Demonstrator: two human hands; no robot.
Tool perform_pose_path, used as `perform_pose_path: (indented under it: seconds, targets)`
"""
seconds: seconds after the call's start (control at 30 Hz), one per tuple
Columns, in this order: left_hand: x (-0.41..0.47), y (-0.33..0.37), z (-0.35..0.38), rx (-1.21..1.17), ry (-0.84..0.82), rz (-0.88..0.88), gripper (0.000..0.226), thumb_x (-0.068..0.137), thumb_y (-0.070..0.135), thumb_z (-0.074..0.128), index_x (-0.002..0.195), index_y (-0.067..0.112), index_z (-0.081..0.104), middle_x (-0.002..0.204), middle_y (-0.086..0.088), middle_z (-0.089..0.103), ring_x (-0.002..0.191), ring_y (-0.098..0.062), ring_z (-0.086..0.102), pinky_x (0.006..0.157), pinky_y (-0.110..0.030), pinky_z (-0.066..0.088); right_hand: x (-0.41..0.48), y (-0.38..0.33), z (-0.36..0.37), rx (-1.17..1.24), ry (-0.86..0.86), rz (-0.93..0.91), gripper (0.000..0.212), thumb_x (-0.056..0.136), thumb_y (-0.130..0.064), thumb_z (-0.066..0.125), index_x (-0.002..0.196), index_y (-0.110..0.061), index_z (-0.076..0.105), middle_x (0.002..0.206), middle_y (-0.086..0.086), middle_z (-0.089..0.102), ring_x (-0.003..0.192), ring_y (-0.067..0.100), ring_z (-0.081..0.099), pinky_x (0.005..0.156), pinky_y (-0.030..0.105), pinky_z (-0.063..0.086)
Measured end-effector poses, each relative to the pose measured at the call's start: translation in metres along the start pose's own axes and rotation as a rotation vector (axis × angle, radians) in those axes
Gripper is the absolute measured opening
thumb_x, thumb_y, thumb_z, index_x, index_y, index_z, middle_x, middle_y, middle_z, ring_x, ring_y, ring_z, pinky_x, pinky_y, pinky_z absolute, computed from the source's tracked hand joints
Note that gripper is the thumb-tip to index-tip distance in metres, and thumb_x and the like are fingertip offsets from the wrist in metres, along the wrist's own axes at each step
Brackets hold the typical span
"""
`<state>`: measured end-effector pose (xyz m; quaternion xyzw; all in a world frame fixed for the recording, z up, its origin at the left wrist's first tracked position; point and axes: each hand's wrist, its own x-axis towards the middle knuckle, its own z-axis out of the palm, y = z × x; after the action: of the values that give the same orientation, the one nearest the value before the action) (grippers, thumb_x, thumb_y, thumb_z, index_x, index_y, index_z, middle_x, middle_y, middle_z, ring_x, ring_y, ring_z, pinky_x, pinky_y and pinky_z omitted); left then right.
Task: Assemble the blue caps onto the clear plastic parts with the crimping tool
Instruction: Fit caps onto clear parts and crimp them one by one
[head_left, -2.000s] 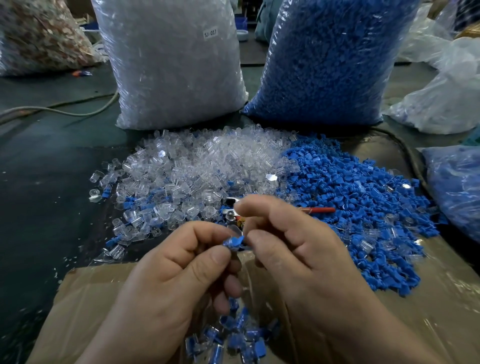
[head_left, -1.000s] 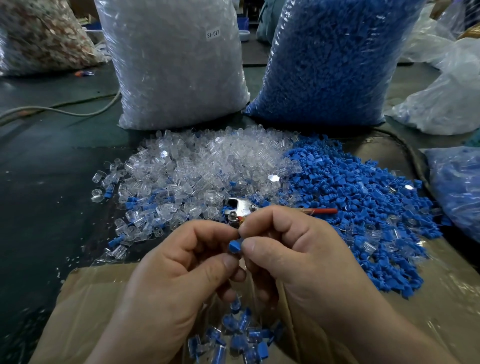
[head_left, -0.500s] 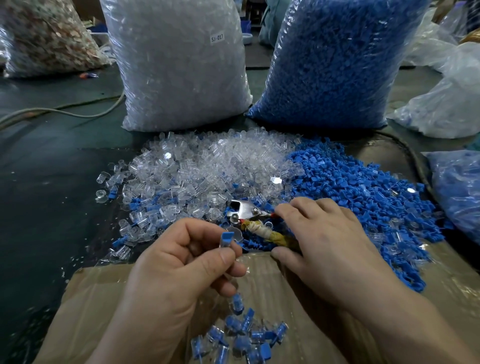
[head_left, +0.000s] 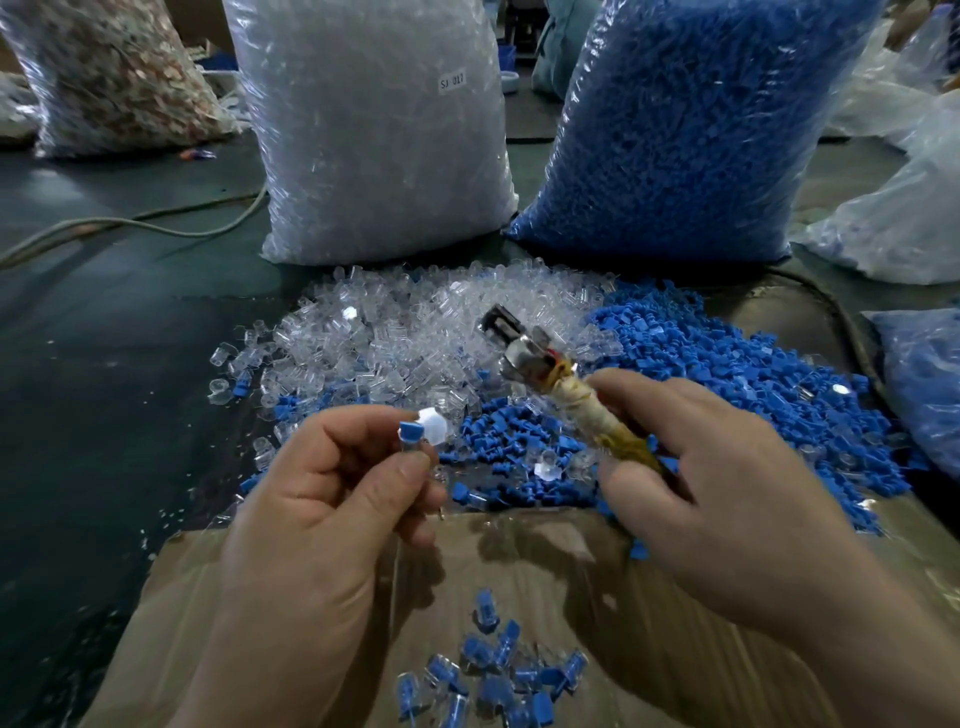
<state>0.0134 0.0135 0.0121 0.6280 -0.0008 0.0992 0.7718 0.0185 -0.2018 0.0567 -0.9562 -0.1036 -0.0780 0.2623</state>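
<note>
- The blue cap (head_left: 410, 431) sits on top of a clear part (head_left: 413, 451), pinched upright between your left hand's (head_left: 332, 499) thumb and fingers, above the near edge of the loose piles.
- Your right hand (head_left: 717, 499) is wrapped around the taped handle of the crimping tool (head_left: 558, 387), lifted off the heap, its metal head pointing up and away toward the clear pile (head_left: 415, 332). Whether the head is parted, you cannot tell from here.
- Swing the tool head round toward your left hand before you squeeze; head and cap are well apart for now.
- Keep your left fingertips low on the clear part so the cap stands free for the tool.
- Line cap and part up straight; a tilted cap would likely seat crooked or crack the clear plastic.
- Squeeze once, firmly, then let the piece fall with the finished ones (head_left: 493, 675) on the cardboard (head_left: 701, 649) near you.
</note>
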Motion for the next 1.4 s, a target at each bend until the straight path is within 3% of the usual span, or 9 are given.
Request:
perform_pose_path:
  seconds: [0.1,0.27,0.5,0.9,1.13,1.3,1.4]
  targets:
    - [0.003,-0.001,-0.002,0.012,0.014,0.079,0.022,0.070,0.025,0.073,0.092,0.029,0.076,0.080,-0.005,0.072,0.067,-0.015,0.070,0.052,-0.020,0.054,-0.002,-0.006,-0.003,0.001,-0.095,-0.060,0.029,0.074,-0.042,0.045,0.103,-0.040,0.050,0.082,-0.016,0.054,0.085,0.002,0.049,0.066,0.026,0.042]
    - [0.004,0.001,-0.006,0.067,0.003,0.158,0.044,0.067,0.056,0.083,0.100,0.029,0.074,0.083,-0.002,0.072,0.068,-0.013,0.070,0.056,-0.021,0.055,-0.005,-0.011,-0.008,0.002,-0.185,-0.129,0.042,0.075,-0.046,0.044,0.115,-0.042,0.052,0.096,-0.023,0.059,0.094,0.001,0.054,0.077,0.023,0.046]
    - [0.003,-0.005,-0.012,0.204,0.015,0.249,0.030,0.080,0.039,0.073,0.108,0.029,0.071,0.086,-0.004,0.072,0.067,-0.015,0.069,0.059,-0.021,0.056,-0.005,-0.006,-0.006,0.034,-0.268,-0.177,0.063,0.071,-0.053,0.035,0.132,-0.043,0.046,0.123,-0.034,0.053,0.114,-0.010,0.048,0.094,0.017,0.042]
    - [0.007,-0.008,-0.015,0.264,-0.054,0.307,0.027,0.080,0.046,0.076,0.104,0.034,0.073,0.084,-0.001,0.072,0.063,-0.013,0.066,0.057,-0.017,0.054,-0.004,-0.005,-0.007,0.109,-0.291,-0.194,0.055,0.071,-0.053,0.036,0.126,-0.050,0.039,0.116,-0.035,0.054,0.108,-0.009,0.052,0.084,0.017,0.046]
    - [0.008,-0.004,-0.018,0.257,-0.117,0.259,0.034,0.078,0.051,0.078,0.104,0.030,0.073,0.085,-0.002,0.071,0.065,-0.015,0.066,0.057,-0.022,0.055,-0.005,-0.003,-0.011,0.175,-0.329,-0.185,0.045,0.073,-0.048,0.042,0.118,-0.046,0.047,0.107,-0.020,0.063,0.095,0.005,0.062,0.076,0.037,0.056]
    - [0.008,-0.006,-0.020,0.300,-0.123,0.286,0.033,0.084,0.047,0.075,0.111,0.029,0.071,0.088,-0.002,0.071,0.067,-0.016,0.067,0.057,-0.023,0.056,-0.005,-0.002,-0.009,0.126,-0.305,-0.199,0.046,0.074,-0.049,0.044,0.119,-0.048,0.044,0.111,-0.024,0.060,0.099,0.002,0.060,0.077,0.030,0.055]
    - [0.006,-0.005,-0.022,0.306,-0.127,0.269,0.038,0.083,0.054,0.073,0.113,0.031,0.070,0.092,-0.004,0.073,0.072,-0.018,0.071,0.059,-0.025,0.058,-0.004,-0.001,-0.006,0.073,-0.277,-0.207,0.048,0.073,-0.054,0.043,0.121,-0.050,0.040,0.116,-0.029,0.057,0.106,-0.005,0.055,0.084,0.023,0.052]
